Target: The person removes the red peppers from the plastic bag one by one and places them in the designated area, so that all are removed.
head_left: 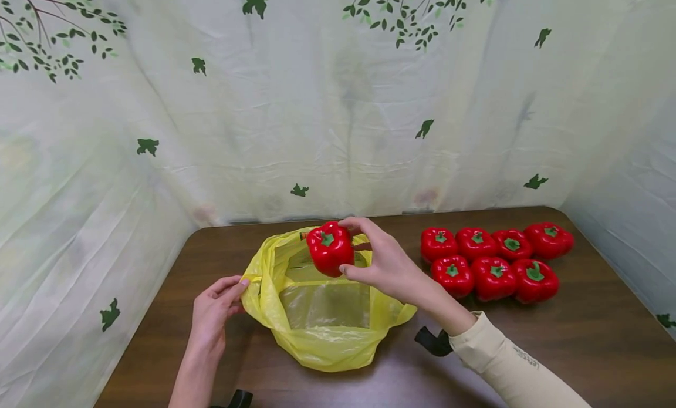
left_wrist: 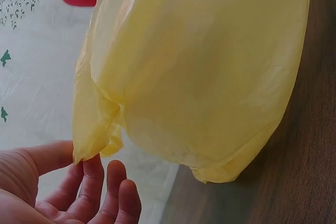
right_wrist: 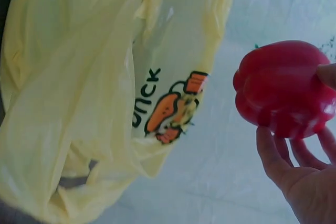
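Note:
My right hand [head_left: 388,261] grips a red bell pepper [head_left: 330,249] between thumb and fingers, over the mouth of a yellow plastic bag [head_left: 330,343]. In the right wrist view the pepper [right_wrist: 283,87] hangs beside the bag's upper edge, its smooth side toward the camera. With thumb and fingertips my left hand [head_left: 215,311] pinches the left rim of the bag. The left wrist view has this pinch [left_wrist: 84,156] at a gathered corner of the plastic. The bag stands wide open on the table, with printed drawings and letters [right_wrist: 170,106] on its inside wall.
Several red peppers [head_left: 493,276] with green stems stand in two rows at the right of the brown wooden table [head_left: 597,337]. A pale curtain [head_left: 338,132] with leaf prints hangs behind the table and along its sides. Black wrist straps [head_left: 433,341] show near the forearms.

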Demonstrator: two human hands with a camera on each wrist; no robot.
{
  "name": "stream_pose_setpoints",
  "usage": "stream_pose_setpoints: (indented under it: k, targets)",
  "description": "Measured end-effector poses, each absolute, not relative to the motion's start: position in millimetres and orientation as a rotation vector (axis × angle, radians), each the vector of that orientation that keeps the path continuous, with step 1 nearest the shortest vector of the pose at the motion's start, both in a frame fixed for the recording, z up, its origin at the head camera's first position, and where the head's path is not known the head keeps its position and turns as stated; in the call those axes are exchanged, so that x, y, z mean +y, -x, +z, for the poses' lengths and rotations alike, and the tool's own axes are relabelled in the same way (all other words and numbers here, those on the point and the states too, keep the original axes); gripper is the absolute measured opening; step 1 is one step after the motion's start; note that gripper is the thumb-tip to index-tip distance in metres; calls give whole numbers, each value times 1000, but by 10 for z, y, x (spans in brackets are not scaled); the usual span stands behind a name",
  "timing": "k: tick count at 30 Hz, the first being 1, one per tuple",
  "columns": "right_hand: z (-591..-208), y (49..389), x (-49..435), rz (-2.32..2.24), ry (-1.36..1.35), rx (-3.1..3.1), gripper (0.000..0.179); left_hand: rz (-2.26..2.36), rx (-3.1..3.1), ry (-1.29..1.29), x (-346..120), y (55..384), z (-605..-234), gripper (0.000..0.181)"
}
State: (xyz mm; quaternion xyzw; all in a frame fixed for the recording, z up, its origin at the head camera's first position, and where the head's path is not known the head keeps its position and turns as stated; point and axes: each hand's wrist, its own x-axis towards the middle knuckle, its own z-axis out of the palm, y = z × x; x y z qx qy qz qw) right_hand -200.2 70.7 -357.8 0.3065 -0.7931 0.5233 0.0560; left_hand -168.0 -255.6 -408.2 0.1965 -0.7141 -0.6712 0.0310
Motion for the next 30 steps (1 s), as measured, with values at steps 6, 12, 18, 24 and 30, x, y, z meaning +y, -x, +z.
stream_pose_setpoints:
  k: [6, 12, 18, 24, 30]
  targets:
    - [-3531, 1930, 922, 1572, -892, -2362, 67, -2057, -2222, -614, -2551, 1684, -4068, 32]
    - [-3523, 1843, 1143, 1600, -803, -2353, 69, -2050, -2238, -615, -2551, 1684, -4062, 35]
    - [-3557, 1773, 1345, 1545, -737, -2387, 70, -2051, -2242, -617, -2559, 1678, -4065, 35]
    - [-3557, 1703, 1594, 1463, -686, -2425, 75, -2055, -2236, -607, -2557, 1675, -4066, 31]
    - [-3539, 1613, 1891, 1259, -643, -2478, 86, -2057, -2236, -594, -2553, 1680, -4069, 31]
